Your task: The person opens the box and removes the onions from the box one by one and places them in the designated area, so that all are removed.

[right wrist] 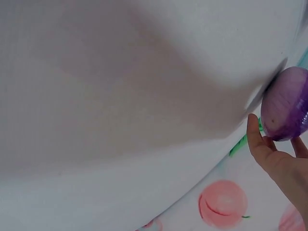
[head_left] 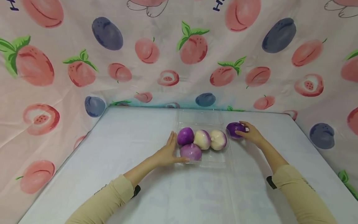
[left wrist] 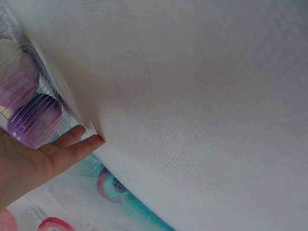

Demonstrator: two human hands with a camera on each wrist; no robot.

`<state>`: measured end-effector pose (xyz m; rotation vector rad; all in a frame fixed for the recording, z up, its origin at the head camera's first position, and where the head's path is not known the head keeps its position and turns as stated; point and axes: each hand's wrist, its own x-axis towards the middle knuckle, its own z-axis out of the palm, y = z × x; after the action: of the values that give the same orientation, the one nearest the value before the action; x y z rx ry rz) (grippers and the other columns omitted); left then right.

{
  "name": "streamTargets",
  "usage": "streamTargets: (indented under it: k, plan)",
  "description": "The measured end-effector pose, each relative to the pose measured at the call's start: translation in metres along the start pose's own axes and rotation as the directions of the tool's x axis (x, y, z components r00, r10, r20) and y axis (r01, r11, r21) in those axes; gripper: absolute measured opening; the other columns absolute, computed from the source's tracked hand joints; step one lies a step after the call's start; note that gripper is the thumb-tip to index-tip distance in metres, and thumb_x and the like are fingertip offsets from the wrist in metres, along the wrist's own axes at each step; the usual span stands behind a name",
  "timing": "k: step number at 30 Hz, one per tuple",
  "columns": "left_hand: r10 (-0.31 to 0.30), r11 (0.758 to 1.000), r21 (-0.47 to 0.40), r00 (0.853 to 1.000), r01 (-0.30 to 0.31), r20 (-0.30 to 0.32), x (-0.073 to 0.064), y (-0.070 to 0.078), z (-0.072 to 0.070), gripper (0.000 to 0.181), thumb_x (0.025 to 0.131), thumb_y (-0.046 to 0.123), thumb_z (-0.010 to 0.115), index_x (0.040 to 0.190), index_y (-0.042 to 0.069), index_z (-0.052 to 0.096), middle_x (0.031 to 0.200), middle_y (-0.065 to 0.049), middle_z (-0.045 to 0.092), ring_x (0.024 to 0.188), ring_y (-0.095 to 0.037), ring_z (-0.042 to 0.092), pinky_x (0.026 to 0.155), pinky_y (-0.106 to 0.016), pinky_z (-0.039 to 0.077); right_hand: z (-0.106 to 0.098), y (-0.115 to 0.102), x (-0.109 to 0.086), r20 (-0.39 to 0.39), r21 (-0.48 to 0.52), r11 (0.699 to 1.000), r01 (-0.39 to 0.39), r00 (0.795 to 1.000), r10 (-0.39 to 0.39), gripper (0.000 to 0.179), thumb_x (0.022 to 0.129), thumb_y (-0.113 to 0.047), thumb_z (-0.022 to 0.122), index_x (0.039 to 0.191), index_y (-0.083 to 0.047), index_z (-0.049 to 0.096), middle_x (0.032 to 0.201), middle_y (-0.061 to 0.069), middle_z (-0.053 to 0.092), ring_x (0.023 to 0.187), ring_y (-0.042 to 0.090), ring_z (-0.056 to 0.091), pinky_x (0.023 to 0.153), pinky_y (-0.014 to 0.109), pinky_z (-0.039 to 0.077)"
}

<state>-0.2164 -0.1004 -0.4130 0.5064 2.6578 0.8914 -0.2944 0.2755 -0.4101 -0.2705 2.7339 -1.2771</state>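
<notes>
A clear plastic box (head_left: 213,157), its lid (head_left: 198,117) laid back behind it, holds several purple and white onions. A purple onion (head_left: 185,136) lies at its back left, with a paler purple onion (head_left: 191,152) in front. Two whiter onions, one in the middle (head_left: 202,139) and one at the right (head_left: 218,140), sit beside them. My left hand (head_left: 167,155) rests against the box's left side, fingers straight and thumb along the front edge. Just right of the box, my right hand (head_left: 251,133) grips a dark purple onion (head_left: 234,130) between thumb and fingers.
The box stands on a white-covered table (head_left: 134,130). Behind and on the left rises a cloth (head_left: 167,28) printed with peaches and dark blue fruit, meeting the table's back edge close behind the lid.
</notes>
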Motion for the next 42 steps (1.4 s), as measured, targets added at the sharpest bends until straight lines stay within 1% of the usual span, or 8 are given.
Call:
streamTargets:
  k: [6,14,17,21,25,29,34,42]
  plan:
    - [0.005,1.000,0.003,1.000,-0.005,-0.002,0.000,0.000,0.000,0.122,0.075,0.063,0.067,0.150,0.003,-0.008,0.158,-0.013,-0.016,0.139,-0.040,0.026,0.107,-0.050,0.036,0.001,-0.001,0.001,-0.008,-0.014,1.000,0.016,1.000,-0.016,0.066,0.092,-0.014,0.057,0.141,0.013,0.023,0.141,0.041,0.027,0.120,0.058,0.040,0.100,0.058,0.038]
    - [0.012,1.000,-0.014,1.000,-0.012,0.003,0.001,-0.002,0.001,0.122,0.075,0.062,0.068,0.150,0.003,-0.008,0.157,-0.014,-0.017,0.142,-0.039,0.019,0.111,-0.049,0.030,-0.001,-0.005,-0.004,-0.078,-0.149,0.987,0.062,0.994,-0.074,0.070,0.089,-0.018,0.061,0.141,0.011,0.026,0.137,0.044,0.028,0.121,0.058,0.033,0.100,0.066,0.030]
    - [0.023,0.999,-0.037,1.000,-0.022,0.007,0.001,-0.002,0.002,0.123,0.075,0.061,0.068,0.149,0.002,-0.009,0.157,-0.015,-0.018,0.143,-0.039,0.014,0.113,-0.049,0.027,-0.002,-0.011,-0.011,-0.149,-0.227,0.966,0.122,0.976,-0.158,0.068,0.088,-0.016,0.063,0.140,0.009,0.029,0.136,0.042,0.030,0.123,0.057,0.030,0.100,0.068,0.027]
    - [0.032,0.999,-0.037,0.999,-0.032,0.002,0.001,-0.002,0.002,0.123,0.075,0.060,0.068,0.149,0.001,-0.009,0.157,-0.017,-0.018,0.142,-0.041,0.016,0.113,-0.049,0.026,-0.002,-0.023,-0.017,-0.213,-0.310,0.928,0.206,0.936,-0.279,0.065,0.087,-0.015,0.066,0.140,0.007,0.033,0.136,0.039,0.033,0.124,0.057,0.030,0.098,0.071,0.026]
    - [0.032,0.999,-0.011,0.999,-0.032,-0.001,0.001,-0.003,0.002,0.122,0.076,0.060,0.068,0.149,0.001,-0.009,0.157,-0.017,-0.017,0.142,-0.042,0.016,0.113,-0.049,0.026,0.003,-0.035,-0.020,-0.201,-0.347,0.897,0.274,0.912,-0.357,0.059,0.086,-0.013,0.067,0.135,0.007,0.040,0.133,0.035,0.038,0.123,0.056,0.034,0.099,0.070,0.027]
    - [0.033,0.999,-0.009,0.999,-0.033,0.002,0.002,-0.004,0.000,0.123,0.076,0.060,0.068,0.149,0.001,-0.010,0.157,-0.017,-0.018,0.142,-0.042,0.014,0.113,-0.049,0.025,0.011,-0.042,-0.023,-0.179,-0.376,0.877,0.300,0.905,-0.387,0.055,0.083,-0.010,0.070,0.130,0.006,0.046,0.129,0.033,0.044,0.119,0.054,0.040,0.098,0.067,0.032]
    - [0.041,0.999,-0.021,0.999,-0.041,-0.005,0.002,-0.003,-0.002,0.123,0.076,0.059,0.069,0.148,-0.001,-0.010,0.156,-0.018,-0.018,0.142,-0.042,0.011,0.114,-0.050,0.024,0.020,-0.051,-0.027,-0.130,-0.356,0.880,0.315,0.916,-0.380,0.052,0.083,-0.008,0.070,0.129,0.004,0.049,0.128,0.029,0.047,0.118,0.050,0.045,0.096,0.064,0.039]
    - [0.036,0.998,-0.045,0.999,-0.036,0.000,0.001,-0.003,0.000,0.122,0.076,0.057,0.070,0.149,-0.001,-0.010,0.156,-0.019,-0.018,0.143,-0.042,0.007,0.114,-0.052,0.022,0.029,-0.058,-0.036,-0.069,-0.352,0.875,0.332,0.923,-0.378,0.051,0.083,-0.007,0.071,0.128,0.005,0.050,0.127,0.026,0.050,0.120,0.046,0.046,0.100,0.060,0.037]
